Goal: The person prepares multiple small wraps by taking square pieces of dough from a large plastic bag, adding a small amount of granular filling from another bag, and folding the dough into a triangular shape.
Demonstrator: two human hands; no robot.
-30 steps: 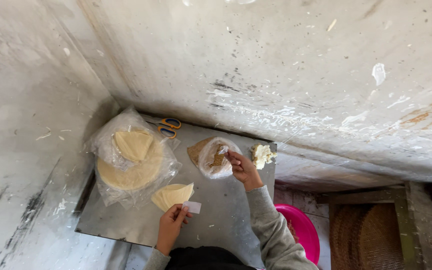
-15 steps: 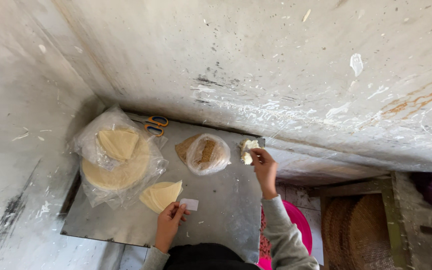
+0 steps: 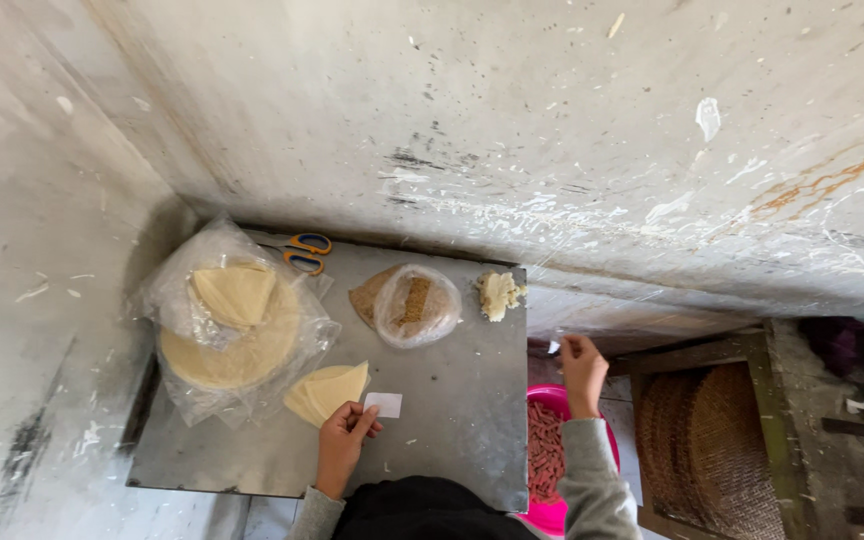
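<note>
Wedge stack (image 3: 327, 392) beside left hand (image 3: 342, 440) points away, upper right.

**Grey metal desk in a concrete corner**

The desk (image 3: 452, 420) is a flat grey sheet set against the walls. On it, at the left, lies a plastic bag (image 3: 222, 330) of round pale wrappers. Just beside the bag lie folded wrappers (image 3: 327, 392) and a white slip (image 3: 384, 404). At the back lie scissors (image 3: 302, 252), a bagged bowl (image 3: 415, 305) and a dough lump (image 3: 498, 295).
</note>
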